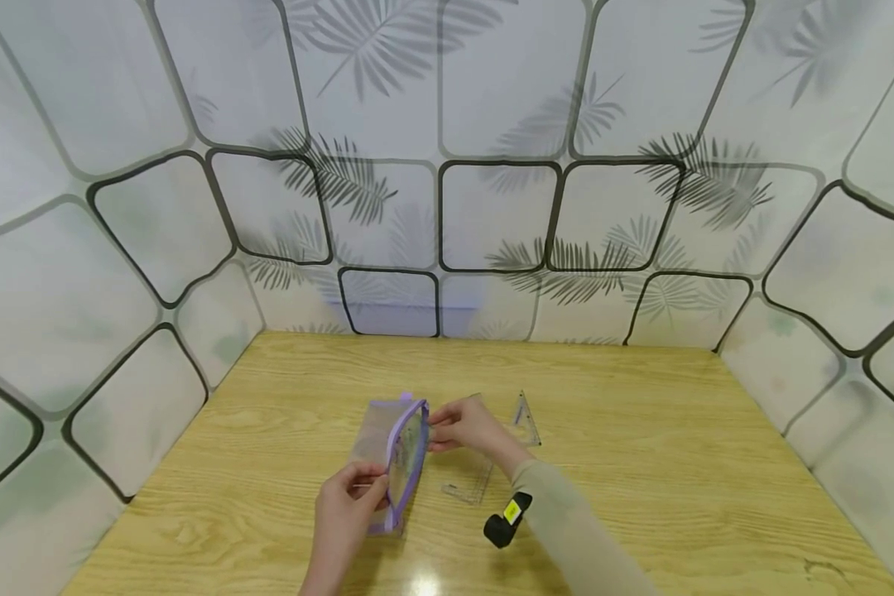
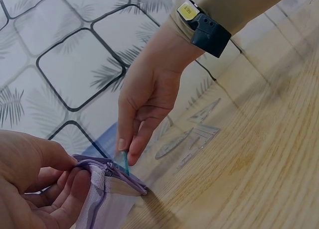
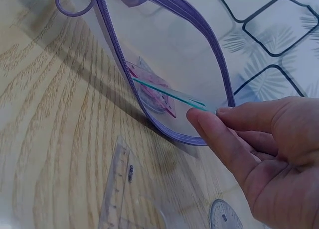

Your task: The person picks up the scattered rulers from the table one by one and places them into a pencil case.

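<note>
Desk [image 1: 641, 463], light wood grain, walled on three sides by leaf-patterned panels [image 1: 492, 124]; everything in use lies near its front middle.

Pouch [image 1: 395, 455], clear plastic with a purple zipper, lying on the desk with its mouth pulled open. I read this as the packing step: drawing tools are going into the pouch one at a time.

Left hand [image 1: 346, 505], at the near end of the pouch; its fingers [image 2: 75, 189] are curled over the zipper edge and grip it, holding the mouth open.

Right hand [image 1: 465, 426], at the far side of the opening. Thumb and forefinger pinch a thin clear piece with a green edge [image 3: 169, 92], seemingly a small ruler, whose tip already reaches inside the pouch mouth. Some pink and clear pieces [image 3: 149, 89] show through the wall, already inside.

Loose tools just right of the pouch, apart from both hands: a long ruler [image 1: 471, 488], a triangle [image 1: 525, 418] and a protractor [image 3: 224, 216].

Next move, as I judge it: push the pinched piece fully past the zipper, release it, and keep the left grip steady so the mouth does not close.
</note>
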`<state>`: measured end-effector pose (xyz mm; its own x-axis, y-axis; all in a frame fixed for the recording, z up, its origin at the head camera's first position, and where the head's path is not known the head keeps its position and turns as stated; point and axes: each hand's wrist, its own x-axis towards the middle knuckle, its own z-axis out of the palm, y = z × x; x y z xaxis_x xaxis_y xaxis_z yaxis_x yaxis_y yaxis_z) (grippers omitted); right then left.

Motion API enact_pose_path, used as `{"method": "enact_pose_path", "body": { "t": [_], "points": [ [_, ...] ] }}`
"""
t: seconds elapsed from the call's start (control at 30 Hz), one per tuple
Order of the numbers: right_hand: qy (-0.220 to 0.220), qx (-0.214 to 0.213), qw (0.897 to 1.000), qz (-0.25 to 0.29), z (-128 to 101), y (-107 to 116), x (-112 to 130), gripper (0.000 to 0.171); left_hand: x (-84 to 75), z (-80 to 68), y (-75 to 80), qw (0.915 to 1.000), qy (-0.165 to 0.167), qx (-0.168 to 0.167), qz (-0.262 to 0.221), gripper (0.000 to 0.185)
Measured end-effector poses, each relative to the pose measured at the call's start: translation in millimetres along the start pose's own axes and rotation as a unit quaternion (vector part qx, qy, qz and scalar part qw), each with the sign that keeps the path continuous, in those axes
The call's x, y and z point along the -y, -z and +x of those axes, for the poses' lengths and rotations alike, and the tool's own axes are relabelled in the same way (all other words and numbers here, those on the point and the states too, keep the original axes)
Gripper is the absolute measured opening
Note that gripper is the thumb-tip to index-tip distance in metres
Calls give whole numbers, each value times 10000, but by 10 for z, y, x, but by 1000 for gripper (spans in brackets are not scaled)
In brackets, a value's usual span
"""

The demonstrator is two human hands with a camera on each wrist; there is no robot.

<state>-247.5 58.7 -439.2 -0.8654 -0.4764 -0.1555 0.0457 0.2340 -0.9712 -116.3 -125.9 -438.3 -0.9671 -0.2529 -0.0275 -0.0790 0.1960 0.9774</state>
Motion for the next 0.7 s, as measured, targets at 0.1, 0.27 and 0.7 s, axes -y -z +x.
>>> {"method": "enact_pose_path", "body": {
  "t": [0.1, 0.27, 0.7],
  "points": [
    [17, -16, 10000, -9, 15, -22, 5, 28, 4, 8, 2, 10000, 0, 6, -18, 19],
    [16, 9, 9999, -103, 28, -50, 19, 28, -5, 12, 1, 10000, 7, -1, -41, 19],
    [-94, -22, 9997, -241, 105, -131, 31, 28, -27, 27, 0, 10000, 12, -18, -71, 18]
  ]
}}
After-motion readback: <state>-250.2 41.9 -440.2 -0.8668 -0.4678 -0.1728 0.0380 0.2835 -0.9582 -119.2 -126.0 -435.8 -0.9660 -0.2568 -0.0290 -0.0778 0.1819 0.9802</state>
